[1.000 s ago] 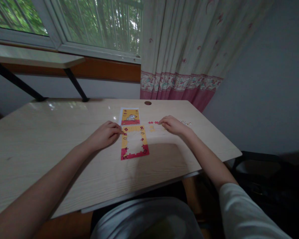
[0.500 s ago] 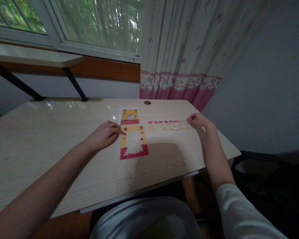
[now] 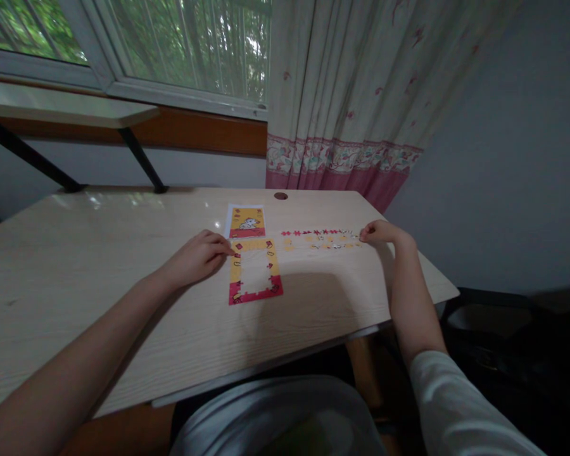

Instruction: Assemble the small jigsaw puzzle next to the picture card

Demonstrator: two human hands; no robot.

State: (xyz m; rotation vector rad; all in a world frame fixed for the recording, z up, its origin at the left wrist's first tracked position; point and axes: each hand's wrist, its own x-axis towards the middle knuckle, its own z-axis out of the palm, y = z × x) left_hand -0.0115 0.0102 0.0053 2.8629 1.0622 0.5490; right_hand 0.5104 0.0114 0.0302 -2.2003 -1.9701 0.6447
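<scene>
A partly assembled jigsaw puzzle (image 3: pixel 259 296) lies on the desk, its yellow and red border joined around a bare middle. My left hand (image 3: pixel 204 254) rests beside it, fingers loosely bent and slightly apart, fingertips touching its left border. Above it lies a reference picture (image 3: pixel 247 223) of a white cartoon animal on yellow and red. To the right, loose puzzle pieces (image 3: pixel 316 232) are laid out in rows: red and white at the back, yellow and white nearer. At the right end of these rows, my right hand (image 3: pixel 379 232) has its fingers pinched together; what is between them is hidden.
The pale wooden desk (image 3: pixel 123 266) has a round cable hole (image 3: pixel 280 196) near its back edge. A raised shelf (image 3: pixel 71 104) on black legs stands at the back left. Behind are a window and a patterned curtain (image 3: pixel 342 95). A dark chair (image 3: pixel 498 304) is at the right.
My right hand has shifted slightly right and nearer to me at the end of the piece rows, its fingers now more tucked together. My left hand and the puzzle stay in place.
</scene>
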